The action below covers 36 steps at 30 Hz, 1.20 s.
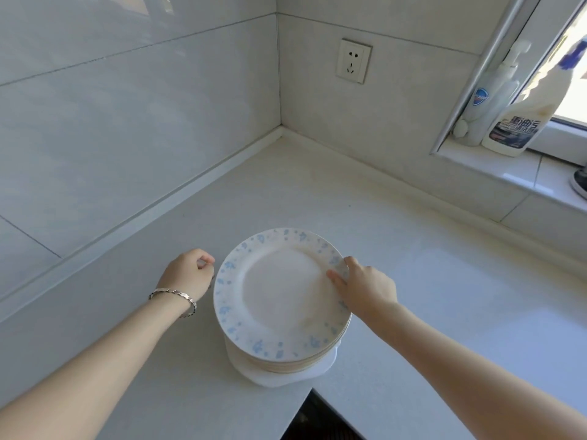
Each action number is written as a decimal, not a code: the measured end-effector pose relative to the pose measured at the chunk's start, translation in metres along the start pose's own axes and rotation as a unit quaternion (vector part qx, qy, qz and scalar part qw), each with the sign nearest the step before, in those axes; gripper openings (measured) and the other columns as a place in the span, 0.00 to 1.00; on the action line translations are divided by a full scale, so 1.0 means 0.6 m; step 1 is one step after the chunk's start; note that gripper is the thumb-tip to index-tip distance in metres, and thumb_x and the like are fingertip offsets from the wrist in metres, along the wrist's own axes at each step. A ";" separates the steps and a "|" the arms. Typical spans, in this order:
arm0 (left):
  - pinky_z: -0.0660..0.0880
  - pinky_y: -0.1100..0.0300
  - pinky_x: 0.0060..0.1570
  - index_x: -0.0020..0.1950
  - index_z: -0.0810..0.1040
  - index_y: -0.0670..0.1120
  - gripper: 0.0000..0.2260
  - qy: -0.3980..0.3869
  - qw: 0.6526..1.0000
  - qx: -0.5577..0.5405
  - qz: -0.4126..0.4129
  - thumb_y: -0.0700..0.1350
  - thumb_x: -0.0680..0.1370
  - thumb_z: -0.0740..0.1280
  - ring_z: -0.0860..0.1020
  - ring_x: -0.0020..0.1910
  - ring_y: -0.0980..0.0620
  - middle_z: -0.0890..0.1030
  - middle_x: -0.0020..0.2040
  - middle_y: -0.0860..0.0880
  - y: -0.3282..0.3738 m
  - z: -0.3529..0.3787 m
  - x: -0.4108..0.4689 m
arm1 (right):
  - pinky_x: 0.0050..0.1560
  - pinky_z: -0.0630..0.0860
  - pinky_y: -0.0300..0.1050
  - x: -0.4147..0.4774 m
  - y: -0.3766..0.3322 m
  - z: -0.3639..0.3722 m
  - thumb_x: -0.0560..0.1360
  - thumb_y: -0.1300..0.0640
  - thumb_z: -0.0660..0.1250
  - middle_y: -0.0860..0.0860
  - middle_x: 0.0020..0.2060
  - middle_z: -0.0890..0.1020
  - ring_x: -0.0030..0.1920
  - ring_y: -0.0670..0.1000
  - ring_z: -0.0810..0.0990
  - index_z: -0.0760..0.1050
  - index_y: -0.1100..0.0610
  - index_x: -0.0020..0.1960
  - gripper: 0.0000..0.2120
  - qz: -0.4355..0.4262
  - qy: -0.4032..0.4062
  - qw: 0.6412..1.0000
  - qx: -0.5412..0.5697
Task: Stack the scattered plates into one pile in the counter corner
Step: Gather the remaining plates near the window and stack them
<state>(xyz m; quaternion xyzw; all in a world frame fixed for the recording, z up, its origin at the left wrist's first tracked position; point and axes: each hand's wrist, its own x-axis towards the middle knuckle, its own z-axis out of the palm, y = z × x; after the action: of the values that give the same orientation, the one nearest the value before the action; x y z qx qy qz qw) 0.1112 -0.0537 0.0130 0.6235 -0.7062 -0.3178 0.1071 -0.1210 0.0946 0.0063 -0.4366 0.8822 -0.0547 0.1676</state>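
The right hand is pinching the top plate's rim, the left hand is hanging curled and empty beside the pile; stacking is apparently ending, with the move to the upper-centre corner likely needing both hands.

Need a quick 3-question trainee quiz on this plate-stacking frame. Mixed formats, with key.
1. True or false: the right hand pinches the rim of the top plate.
2. Which wrist wears the bracelet? A left, B right, C neither.
3. Short answer: does the pile stand in the wall corner of the counter yet?
Key: 1 true; 2 A; 3 no, it stands near the counter's front edge, apart from both walls.
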 end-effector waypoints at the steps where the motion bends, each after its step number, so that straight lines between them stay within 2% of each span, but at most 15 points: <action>1: 0.75 0.56 0.45 0.47 0.76 0.49 0.08 0.002 1.000 0.002 0.004 0.39 0.75 0.59 0.82 0.44 0.43 0.83 0.47 0.45 0.002 0.001 0.000 | 0.43 0.70 0.45 0.000 0.000 0.000 0.78 0.40 0.51 0.56 0.51 0.81 0.52 0.59 0.80 0.67 0.54 0.63 0.22 0.000 -0.003 1.000 0.000; 3: 0.76 0.54 0.49 0.46 0.76 0.49 0.08 0.008 1.000 0.006 0.010 0.39 0.75 0.59 0.82 0.46 0.42 0.83 0.49 0.44 0.009 0.001 -0.002 | 0.42 0.69 0.45 0.002 0.001 -0.001 0.78 0.40 0.52 0.56 0.52 0.81 0.53 0.59 0.80 0.67 0.54 0.63 0.23 0.007 -0.010 1.000 0.000; 7: 0.71 0.58 0.47 0.52 0.78 0.45 0.11 0.049 0.998 0.027 0.019 0.38 0.76 0.59 0.79 0.50 0.42 0.82 0.52 0.44 0.030 0.001 -0.015 | 0.41 0.70 0.44 0.011 0.003 -0.007 0.77 0.38 0.52 0.54 0.52 0.81 0.53 0.57 0.80 0.66 0.52 0.64 0.24 0.013 -0.043 0.999 -0.023; 9: 0.70 0.57 0.48 0.54 0.78 0.43 0.11 0.062 0.997 0.032 0.034 0.37 0.76 0.59 0.78 0.52 0.42 0.81 0.54 0.43 0.049 0.003 -0.024 | 0.35 0.68 0.41 0.023 0.004 -0.014 0.77 0.37 0.52 0.52 0.44 0.82 0.49 0.55 0.81 0.69 0.52 0.61 0.23 0.012 -0.083 0.996 -0.042; 11: 0.71 0.56 0.49 0.55 0.78 0.43 0.11 0.051 0.996 0.032 0.059 0.37 0.76 0.59 0.78 0.51 0.42 0.81 0.54 0.43 0.076 0.012 -0.032 | 0.32 0.66 0.37 0.031 0.011 -0.024 0.78 0.39 0.50 0.49 0.31 0.79 0.39 0.53 0.81 0.73 0.54 0.51 0.22 0.018 -0.112 0.993 -0.029; 12: 0.72 0.57 0.49 0.55 0.78 0.43 0.11 0.043 0.996 0.033 0.074 0.37 0.76 0.59 0.78 0.50 0.42 0.81 0.54 0.43 0.091 0.020 -0.035 | 0.31 0.67 0.37 0.033 0.019 -0.029 0.79 0.40 0.49 0.48 0.28 0.79 0.35 0.52 0.80 0.72 0.55 0.44 0.22 0.026 -0.115 0.993 -0.011; 13: 0.71 0.58 0.48 0.55 0.78 0.44 0.11 0.034 0.995 0.035 0.090 0.37 0.76 0.59 0.77 0.48 0.43 0.80 0.53 0.44 0.108 0.032 -0.038 | 0.31 0.67 0.37 0.033 0.032 -0.033 0.79 0.43 0.47 0.49 0.28 0.79 0.33 0.52 0.79 0.70 0.56 0.39 0.22 0.032 -0.109 0.993 0.011; 15: 0.69 0.61 0.46 0.55 0.78 0.45 0.12 0.002 0.992 0.040 0.124 0.38 0.76 0.59 0.74 0.44 0.47 0.80 0.51 0.46 0.148 0.064 -0.046 | 0.31 0.68 0.37 0.028 0.073 -0.037 0.80 0.49 0.46 0.50 0.32 0.81 0.31 0.52 0.78 0.67 0.56 0.37 0.19 0.046 -0.095 0.993 0.051; 17: 0.69 0.62 0.46 0.55 0.78 0.45 0.12 -0.053 0.984 0.055 0.161 0.39 0.76 0.59 0.73 0.44 0.48 0.79 0.49 0.47 0.193 0.105 -0.059 | 0.30 0.68 0.38 0.018 0.125 -0.042 0.80 0.55 0.47 0.52 0.37 0.84 0.29 0.51 0.77 0.70 0.58 0.44 0.15 0.080 -0.134 0.984 0.083; 19: 0.70 0.61 0.49 0.55 0.78 0.45 0.11 -0.119 0.970 0.077 0.200 0.39 0.76 0.59 0.75 0.46 0.47 0.78 0.47 0.48 0.240 0.156 -0.078 | 0.30 0.70 0.37 -0.001 0.184 -0.044 0.79 0.60 0.49 0.55 0.43 0.85 0.28 0.49 0.75 0.73 0.60 0.50 0.14 0.118 -0.220 0.963 0.106; 21: 0.73 0.59 0.51 0.54 0.78 0.45 0.10 -0.189 0.950 0.095 0.229 0.40 0.76 0.60 0.78 0.50 0.46 0.79 0.45 0.48 0.286 0.214 -0.104 | 0.29 0.70 0.34 -0.030 0.252 -0.046 0.78 0.61 0.50 0.55 0.41 0.85 0.27 0.47 0.73 0.72 0.61 0.50 0.12 0.162 -0.254 0.945 0.128; 24: 0.76 0.55 0.50 0.46 0.76 0.48 0.07 -0.278 0.916 0.126 0.259 0.40 0.75 0.59 0.80 0.45 0.44 0.80 0.43 0.48 0.346 0.304 -0.154 | 0.30 0.69 0.36 -0.091 0.362 -0.053 0.78 0.59 0.52 0.55 0.39 0.83 0.26 0.48 0.71 0.74 0.65 0.55 0.16 0.225 -0.209 0.936 0.169; 27: 0.77 0.54 0.50 0.44 0.74 0.48 0.07 -0.331 0.888 0.154 0.279 0.40 0.74 0.57 0.79 0.43 0.45 0.81 0.45 0.46 0.405 0.391 -0.218 | 0.30 0.68 0.37 -0.162 0.481 -0.056 0.78 0.61 0.50 0.54 0.39 0.83 0.26 0.47 0.71 0.73 0.65 0.60 0.18 0.275 -0.177 0.928 0.179; 33: 0.78 0.53 0.52 0.41 0.73 0.48 0.07 -0.397 0.854 0.179 0.285 0.40 0.75 0.57 0.82 0.49 0.43 0.83 0.47 0.44 0.507 0.576 -0.376 | 0.31 0.70 0.37 -0.316 0.730 -0.050 0.77 0.59 0.52 0.52 0.35 0.82 0.27 0.46 0.74 0.74 0.61 0.56 0.15 0.352 -0.093 0.902 0.232; 36: 0.76 0.57 0.43 0.35 0.71 0.49 0.11 -0.433 0.854 0.157 0.242 0.39 0.75 0.56 0.80 0.38 0.46 0.81 0.38 0.46 0.549 0.676 -0.469 | 0.30 0.70 0.36 -0.389 0.851 -0.038 0.77 0.58 0.54 0.50 0.33 0.82 0.29 0.46 0.76 0.75 0.58 0.54 0.13 0.388 -0.061 0.882 0.261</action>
<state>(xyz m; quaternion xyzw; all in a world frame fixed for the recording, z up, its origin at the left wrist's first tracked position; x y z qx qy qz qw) -0.3222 0.3481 -0.0407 0.2406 -0.8502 -0.4049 -0.2352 -0.3819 0.5904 -0.0382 -0.0027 0.9230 -0.1867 0.3364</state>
